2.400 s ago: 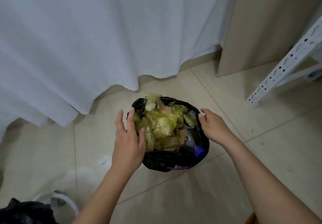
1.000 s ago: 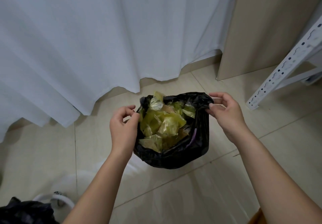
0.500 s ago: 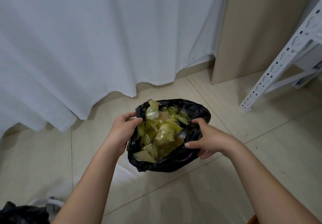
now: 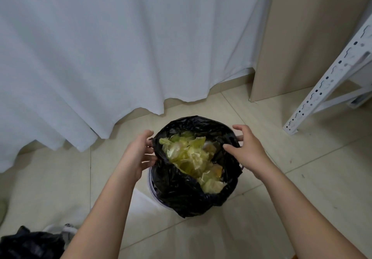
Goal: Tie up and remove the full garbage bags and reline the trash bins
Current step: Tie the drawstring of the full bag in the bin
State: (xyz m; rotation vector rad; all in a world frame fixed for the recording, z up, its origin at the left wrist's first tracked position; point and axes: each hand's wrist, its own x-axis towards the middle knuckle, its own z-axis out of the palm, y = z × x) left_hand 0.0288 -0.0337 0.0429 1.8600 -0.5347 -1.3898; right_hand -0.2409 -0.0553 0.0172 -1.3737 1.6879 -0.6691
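Both hands spread: left hand (image 4: pixel 138 156), right hand (image 4: pixel 246 149) flank black garbage bag (image 4: pixel 181 196) rim; I'd gather evenly (overfilled, yellow wrappers (image 4: pixel 191 158) may spill).

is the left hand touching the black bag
Touching. In the head view, the left hand's fingertips meet the black garbage bag's rim, no gap showing.

White curtain (image 4: pixel 120 47) over beige tiled floor (image 4: pixel 302 188)
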